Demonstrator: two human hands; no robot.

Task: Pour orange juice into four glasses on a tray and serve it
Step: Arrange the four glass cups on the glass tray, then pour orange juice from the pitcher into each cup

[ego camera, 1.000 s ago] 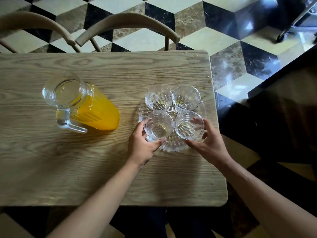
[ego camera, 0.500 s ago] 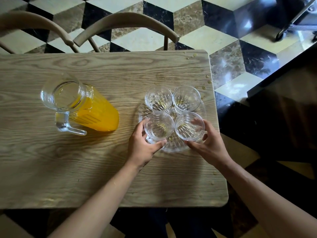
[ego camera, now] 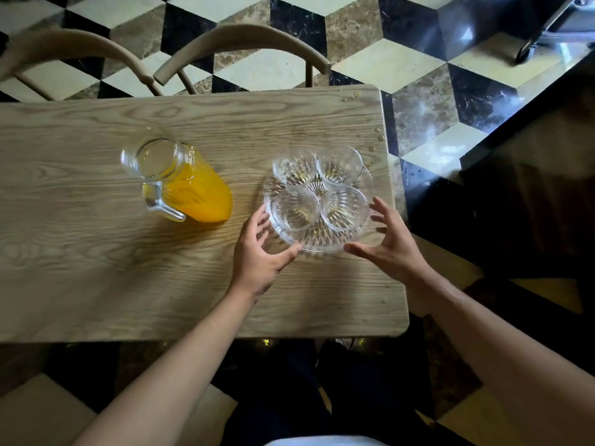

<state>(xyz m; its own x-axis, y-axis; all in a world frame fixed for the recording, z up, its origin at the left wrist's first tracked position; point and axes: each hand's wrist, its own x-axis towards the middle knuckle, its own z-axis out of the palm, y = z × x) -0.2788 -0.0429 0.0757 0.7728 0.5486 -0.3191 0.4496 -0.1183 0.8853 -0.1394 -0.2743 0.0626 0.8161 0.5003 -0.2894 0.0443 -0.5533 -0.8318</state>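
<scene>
Head view: clear ribbed glass tray sits near right end of wooden table, carrying four empty glasses clustered two by two. Left hand at tray's left rim, fingers spread wide, thumb touching near rim. Right hand just beside tray's right rim, fingers spread wide, holding nothing. Pitcher of orange juice stands left of tray, well apart.
</scene>
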